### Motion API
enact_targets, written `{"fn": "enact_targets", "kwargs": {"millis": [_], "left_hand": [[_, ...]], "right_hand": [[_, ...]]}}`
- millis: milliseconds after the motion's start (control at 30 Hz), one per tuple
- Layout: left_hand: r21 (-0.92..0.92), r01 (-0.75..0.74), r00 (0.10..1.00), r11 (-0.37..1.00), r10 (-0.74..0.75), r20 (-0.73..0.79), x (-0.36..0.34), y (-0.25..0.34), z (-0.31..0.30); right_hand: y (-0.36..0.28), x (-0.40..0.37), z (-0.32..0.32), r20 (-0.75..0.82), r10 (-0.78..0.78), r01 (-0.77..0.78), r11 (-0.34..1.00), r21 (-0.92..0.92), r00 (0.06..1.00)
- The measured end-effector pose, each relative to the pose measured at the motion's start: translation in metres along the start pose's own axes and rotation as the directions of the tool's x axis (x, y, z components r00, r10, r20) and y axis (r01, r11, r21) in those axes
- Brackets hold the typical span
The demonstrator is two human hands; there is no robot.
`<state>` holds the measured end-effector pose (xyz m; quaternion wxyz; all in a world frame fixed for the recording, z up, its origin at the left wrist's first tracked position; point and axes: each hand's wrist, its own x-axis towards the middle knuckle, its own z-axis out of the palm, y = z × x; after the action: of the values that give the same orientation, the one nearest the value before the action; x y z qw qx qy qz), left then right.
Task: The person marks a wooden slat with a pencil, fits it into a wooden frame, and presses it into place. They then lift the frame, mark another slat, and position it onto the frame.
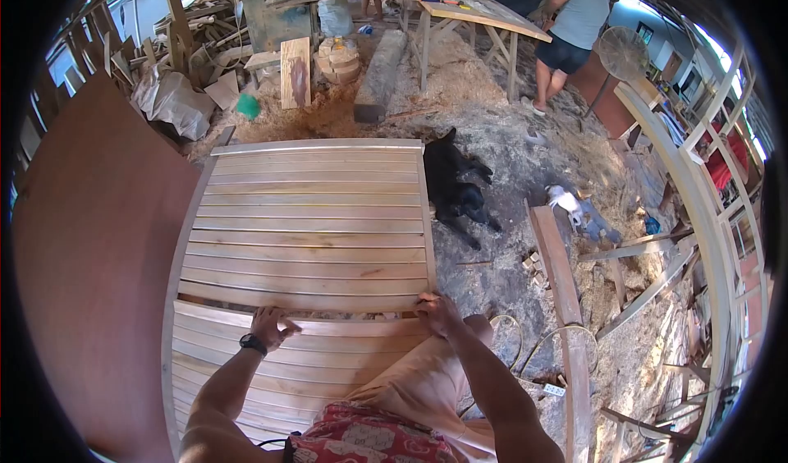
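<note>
A slatted wooden panel (308, 226) lies in front of me, its slats running crosswise between two side rails. A dark gap crosses it near its middle. My left hand (269, 329), with a black watch on the wrist, is at this gap, its fingers curled over the edge of a wooden slat (353, 329) and its thumb pointing right. At the gap's right end, my right hand (439, 313) has its bent fingers pressed against the panel's right edge. My leg in light trousers (419, 370) rests over the panel's lower right part.
A black dog (454, 182) lies against the panel's right side. A large brown sheet (98, 258) stands at left. To the right are a long plank (561, 282), a power strip (554, 389) and a curved wooden frame (698, 208). A person (574, 20) stands by a workbench (480, 11).
</note>
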<state>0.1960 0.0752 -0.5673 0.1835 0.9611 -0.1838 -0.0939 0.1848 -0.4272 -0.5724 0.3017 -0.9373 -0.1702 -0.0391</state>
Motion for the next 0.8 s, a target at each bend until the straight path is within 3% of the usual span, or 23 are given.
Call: {"fn": "enact_targets", "kwargs": {"millis": [167, 233, 467, 667, 800], "left_hand": [[0.021, -0.047, 0.986, 0.999, 0.049, -0.161, -0.004, 0.003, 0.004], [-0.018, 0.026, 0.973, 0.999, -0.029, -0.229, -0.003, 0.008, 0.003], [0.020, -0.017, 0.984, 1.000, 0.020, -0.174, 0.001, 0.019, -0.009], [-0.025, 0.033, 0.975, 0.999, -0.038, -0.221, 0.000, 0.029, -0.012], [0.024, -0.015, 0.966, 1.000, 0.021, -0.257, -0.003, 0.015, 0.006]], "right_hand": [[-0.003, 0.000, -0.001, -0.023, 0.005, -0.005, 1.000, -0.015, 1.000], [-0.006, 0.000, -0.003, -0.034, 0.004, -0.005, 0.999, -0.032, 0.999], [0.001, -0.001, 0.003, -0.051, -0.021, 0.020, 1.000, -0.015, 0.999], [0.002, 0.000, 0.002, -0.061, -0.037, 0.035, 0.999, -0.039, 0.997], [0.004, -0.001, 0.002, -0.026, -0.031, 0.031, 0.999, -0.008, 0.999]]}}
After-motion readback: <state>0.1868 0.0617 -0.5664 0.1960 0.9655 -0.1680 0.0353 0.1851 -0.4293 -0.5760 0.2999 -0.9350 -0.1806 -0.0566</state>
